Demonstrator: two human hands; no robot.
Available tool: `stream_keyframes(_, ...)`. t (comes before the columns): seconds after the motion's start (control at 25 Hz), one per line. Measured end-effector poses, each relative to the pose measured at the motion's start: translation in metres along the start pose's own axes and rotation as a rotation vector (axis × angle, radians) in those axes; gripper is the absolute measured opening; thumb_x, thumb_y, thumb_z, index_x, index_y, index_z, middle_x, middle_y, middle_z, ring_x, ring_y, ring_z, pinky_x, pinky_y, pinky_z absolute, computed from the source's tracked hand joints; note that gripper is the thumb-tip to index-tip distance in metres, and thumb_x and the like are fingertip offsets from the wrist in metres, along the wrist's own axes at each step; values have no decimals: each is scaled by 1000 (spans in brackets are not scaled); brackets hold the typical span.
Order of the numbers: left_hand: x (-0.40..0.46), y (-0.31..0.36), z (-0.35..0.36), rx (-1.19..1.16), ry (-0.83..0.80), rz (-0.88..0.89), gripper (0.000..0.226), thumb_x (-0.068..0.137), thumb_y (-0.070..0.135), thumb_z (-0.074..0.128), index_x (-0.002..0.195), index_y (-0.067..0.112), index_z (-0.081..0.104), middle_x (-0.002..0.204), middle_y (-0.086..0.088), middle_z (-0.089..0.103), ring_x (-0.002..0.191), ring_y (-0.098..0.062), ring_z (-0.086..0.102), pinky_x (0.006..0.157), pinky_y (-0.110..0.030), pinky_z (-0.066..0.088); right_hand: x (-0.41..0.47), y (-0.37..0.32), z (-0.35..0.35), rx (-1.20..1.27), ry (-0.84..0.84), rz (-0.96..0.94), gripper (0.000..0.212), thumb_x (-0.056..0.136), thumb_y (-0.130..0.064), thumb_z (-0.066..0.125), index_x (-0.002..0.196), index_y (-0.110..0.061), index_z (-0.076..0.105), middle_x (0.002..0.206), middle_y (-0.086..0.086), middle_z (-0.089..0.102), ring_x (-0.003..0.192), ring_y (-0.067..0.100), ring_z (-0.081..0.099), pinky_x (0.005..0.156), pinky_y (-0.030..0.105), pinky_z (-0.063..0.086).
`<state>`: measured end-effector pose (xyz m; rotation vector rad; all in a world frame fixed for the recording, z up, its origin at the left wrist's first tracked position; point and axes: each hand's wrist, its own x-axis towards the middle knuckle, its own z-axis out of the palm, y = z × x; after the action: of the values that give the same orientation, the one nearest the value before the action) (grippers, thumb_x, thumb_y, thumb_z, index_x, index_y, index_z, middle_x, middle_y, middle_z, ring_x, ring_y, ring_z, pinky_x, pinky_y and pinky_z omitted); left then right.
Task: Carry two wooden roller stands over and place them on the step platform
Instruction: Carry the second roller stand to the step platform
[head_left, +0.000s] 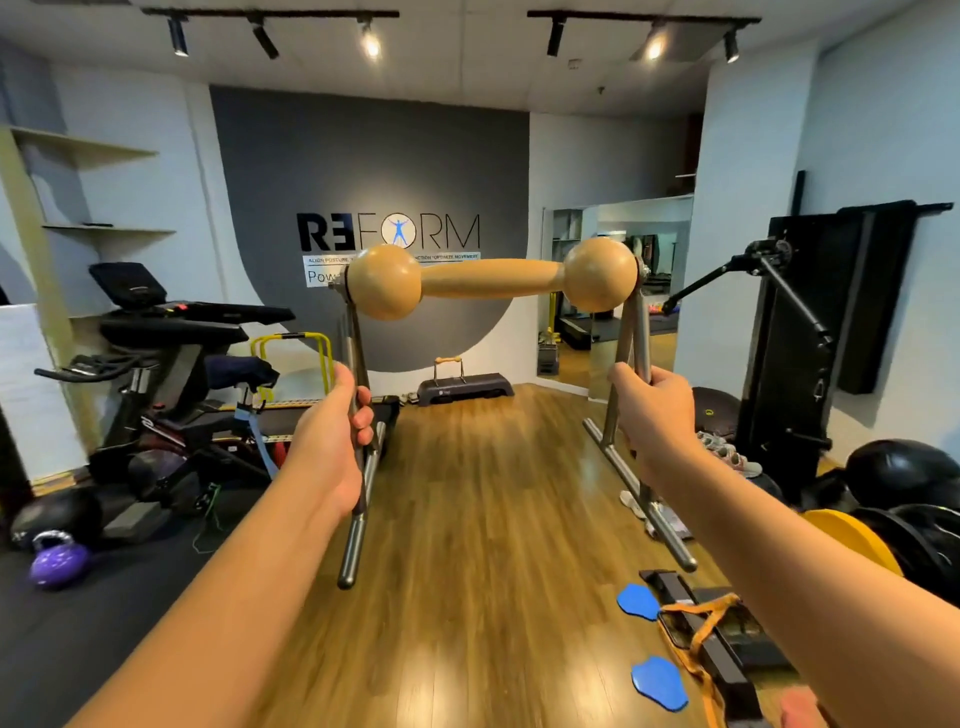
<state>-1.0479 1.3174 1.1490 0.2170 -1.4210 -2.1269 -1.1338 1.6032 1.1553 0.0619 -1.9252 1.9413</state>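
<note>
The roller stand (491, 280) has a smooth, glossy wooden roller, two balls joined by a thick spindle, on brushed-metal tube legs with long bar feet. Wall lettering reads "REFORM"; the smaller lines beneath are partly hidden. The left hand (332, 431) and right hand (654, 410) are each closed around a leg, below the roller, holding the stand clear of the plank floor (483, 519). Against the far wall, the dark platform (462, 387) apparently carries a second stand (449, 370).

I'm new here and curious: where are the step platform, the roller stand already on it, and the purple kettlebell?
step platform (480, 383), head view, dark top deck.
small roller stand (449, 360), head view, wooden roller.
purple kettlebell (58, 565), head view, round body.
</note>
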Motion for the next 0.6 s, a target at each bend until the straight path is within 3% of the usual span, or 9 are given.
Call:
stream_keyframes(0.36, 268, -67, 96, 19, -40, -5, 41, 104, 53, 48, 86, 18, 56, 57, 10, 42, 49, -6, 33, 53, -23, 29, 265, 65, 125, 79, -37, -9, 32, 91, -26, 63, 67, -18, 44, 60, 4, 34, 53, 19, 32, 53, 35, 27)
stream_keyframes(0.6, 462, -130, 116, -47, -58, -26, 37, 105, 48, 50, 83, 19, 56, 63, 8, 44, 45, -5, 35, 45, -20, 30, 412, 134, 231, 98, -46, 13, 24, 92, -29, 63, 81, -14, 49, 67, 8, 34, 52, 16, 30, 51, 34, 25)
